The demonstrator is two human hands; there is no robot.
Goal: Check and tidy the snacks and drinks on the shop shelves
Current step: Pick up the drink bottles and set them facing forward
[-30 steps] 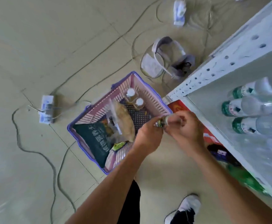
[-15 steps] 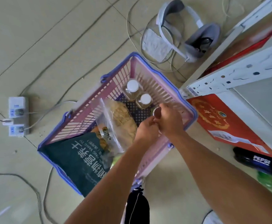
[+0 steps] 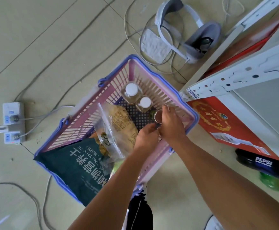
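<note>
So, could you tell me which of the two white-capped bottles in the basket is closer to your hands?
The white-capped bottle just beside the right hand, which holds a small jar; the other bottle stands beyond it, nearer the basket's far corner.

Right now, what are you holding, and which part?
The right hand grips a small can round its side, inside the basket. The left hand touches it too; its hold is unclear.

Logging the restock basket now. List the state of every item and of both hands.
Basket: on the floor, part filled.
Two white-capped bottles: upright in the basket, capped.
Small green container: held over the basket.
Right hand: grips the container.
Left hand: at the container, grip unclear.
Green bag: lying over the basket's corner.
Clear snack bag: lying in the basket.
Power strip: plugs inserted.
</note>
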